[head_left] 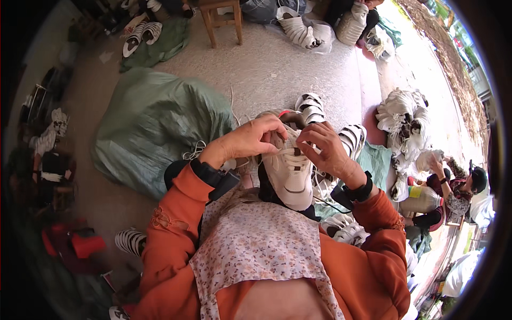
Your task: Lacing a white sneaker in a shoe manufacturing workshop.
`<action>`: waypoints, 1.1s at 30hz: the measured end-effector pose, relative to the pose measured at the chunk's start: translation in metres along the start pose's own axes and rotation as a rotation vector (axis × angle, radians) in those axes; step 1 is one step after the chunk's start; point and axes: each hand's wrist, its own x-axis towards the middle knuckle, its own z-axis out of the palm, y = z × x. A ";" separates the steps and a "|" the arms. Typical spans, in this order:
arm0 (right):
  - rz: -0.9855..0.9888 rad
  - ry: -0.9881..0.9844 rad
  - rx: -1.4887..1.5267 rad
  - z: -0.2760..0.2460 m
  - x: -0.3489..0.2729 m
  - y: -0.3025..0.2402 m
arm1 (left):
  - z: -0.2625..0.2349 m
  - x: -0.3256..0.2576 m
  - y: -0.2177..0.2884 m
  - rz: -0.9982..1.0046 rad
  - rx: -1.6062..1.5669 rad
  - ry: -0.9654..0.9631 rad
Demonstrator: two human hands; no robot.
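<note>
A white sports shoe (290,173) stands toe-down in my lap, its laced front facing me. My left hand (250,140) pinches at the top of the shoe near its tongue. My right hand (322,146) grips a white lace at the upper eyelets on the other side. Both wrists wear black bands, and orange sleeves cover my forearms. A floral apron (256,245) lies over my lap below the shoe.
A large green sack (154,125) bulges at my left. More white-and-black shoes (312,109) lie beyond my hands and by my knees. A wooden stool (221,21) stands far ahead. Another person (453,192) sits at the right by a heap of white shoes (402,114).
</note>
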 end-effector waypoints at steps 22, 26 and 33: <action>0.229 -0.028 -0.398 -0.043 0.039 0.032 | 0.021 -0.003 0.012 0.045 0.311 0.138; 0.606 -0.073 0.825 -0.028 0.029 0.017 | 0.030 0.007 0.014 -0.057 0.473 0.139; 0.668 0.196 1.947 0.006 0.023 0.046 | 0.034 0.002 0.004 -0.141 0.048 0.093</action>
